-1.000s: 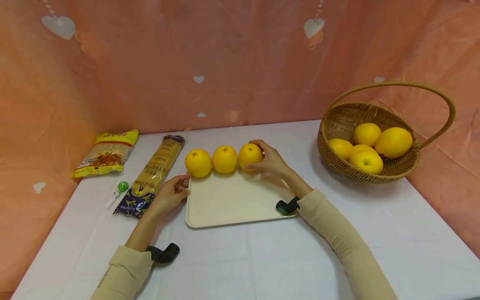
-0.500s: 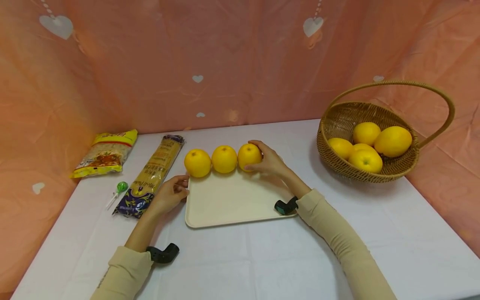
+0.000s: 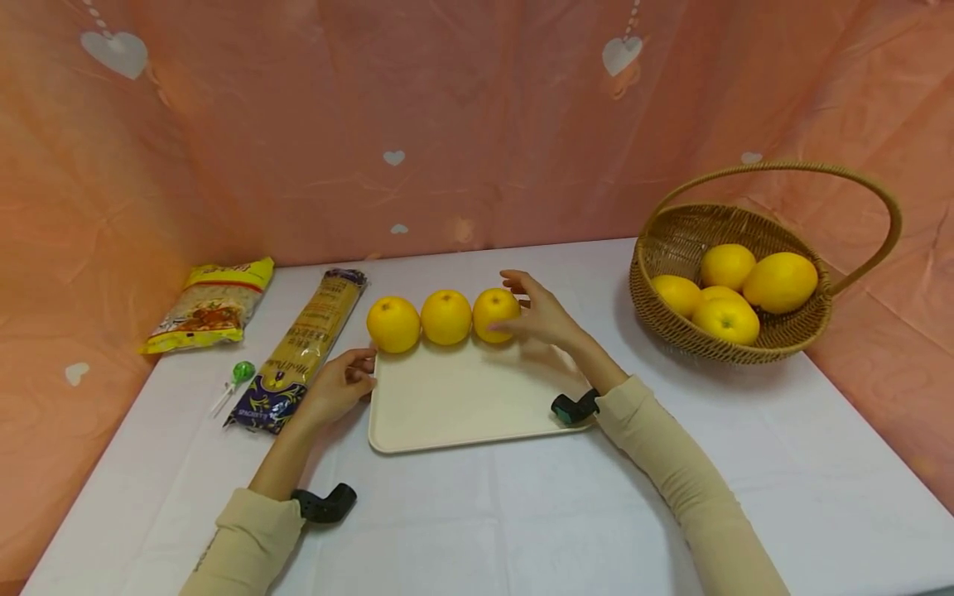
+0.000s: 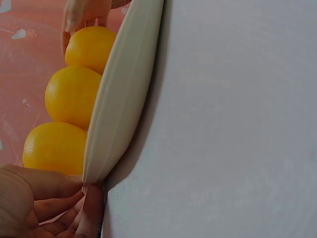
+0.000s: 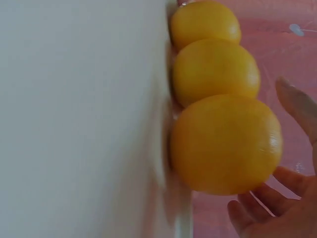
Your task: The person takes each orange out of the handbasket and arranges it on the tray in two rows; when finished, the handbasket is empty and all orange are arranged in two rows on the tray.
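Three round yellow oranges stand in a row along the far edge of a cream tray (image 3: 462, 401): a left orange (image 3: 393, 324), a middle orange (image 3: 446, 317) and a right orange (image 3: 492, 312). My left hand (image 3: 339, 389) pinches the tray's left rim; the left wrist view shows the thumb and fingers (image 4: 54, 184) meeting at its corner. My right hand (image 3: 547, 319) is beside the right orange with its fingers spread. In the right wrist view, a gap shows between the thumb (image 5: 296, 101) and that orange, and the other fingers lie near its underside.
A wicker basket (image 3: 663, 331) with a tall handle holds several yellow fruits at the right. Left of the tray lie a spaghetti packet (image 3: 301, 348), a green lollipop (image 3: 243, 371) and a yellow-edged food bag (image 3: 212, 306). A pink curtain (image 3: 477, 124) hangs behind the table.
My right hand has loosened from the right orange, its fingers spreading and shifting slightly right. The oranges, tray and left hand have stayed in place.
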{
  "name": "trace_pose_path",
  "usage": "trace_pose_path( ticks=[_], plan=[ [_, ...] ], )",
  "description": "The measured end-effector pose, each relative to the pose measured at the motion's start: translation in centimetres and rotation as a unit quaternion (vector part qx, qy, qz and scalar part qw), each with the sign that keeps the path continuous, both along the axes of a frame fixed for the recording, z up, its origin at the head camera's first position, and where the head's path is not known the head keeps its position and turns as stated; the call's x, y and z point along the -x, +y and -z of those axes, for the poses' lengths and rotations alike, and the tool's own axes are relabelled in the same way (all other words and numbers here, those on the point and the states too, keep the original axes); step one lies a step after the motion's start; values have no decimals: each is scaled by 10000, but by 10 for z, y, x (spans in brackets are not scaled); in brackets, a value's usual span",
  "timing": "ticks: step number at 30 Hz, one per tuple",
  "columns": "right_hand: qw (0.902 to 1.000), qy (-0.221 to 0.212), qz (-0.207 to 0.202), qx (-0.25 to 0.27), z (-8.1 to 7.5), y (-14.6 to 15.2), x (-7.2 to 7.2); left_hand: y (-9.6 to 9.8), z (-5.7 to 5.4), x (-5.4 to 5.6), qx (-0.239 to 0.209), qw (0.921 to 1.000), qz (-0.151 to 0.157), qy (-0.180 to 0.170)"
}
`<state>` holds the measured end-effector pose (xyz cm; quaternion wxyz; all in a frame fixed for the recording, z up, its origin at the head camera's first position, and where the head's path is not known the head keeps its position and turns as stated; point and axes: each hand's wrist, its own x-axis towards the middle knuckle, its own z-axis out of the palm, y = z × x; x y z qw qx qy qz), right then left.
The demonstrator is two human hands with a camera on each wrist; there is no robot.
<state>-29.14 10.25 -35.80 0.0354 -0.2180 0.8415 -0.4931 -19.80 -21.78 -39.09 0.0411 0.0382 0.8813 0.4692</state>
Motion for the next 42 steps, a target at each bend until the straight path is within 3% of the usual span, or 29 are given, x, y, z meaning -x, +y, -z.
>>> trace_pose_path(
  ticks=[6,12,16,24,31,42],
  plan=[
    [9971,511,156,541,-15,14,-4,1,0,0,19,10000,-2,21],
    [9857,826,515,1379,-33,30,-13,1,-2,-1,-18,10000,-10,19],
    [9801,970,532,1648,-44,43,-21,2,-2,-1,3,10000,-11,10],
    [9782,904,616,1764,-56,77,-35,2,-1,0,32,10000,-27,-67],
    [9666,1232,597,2166,-62,106,-40,3,-2,-1,78,9998,-87,-174],
    [9595,875,842,2542,-81,144,-45,1,-1,-1,74,10000,22,5]
  ],
)
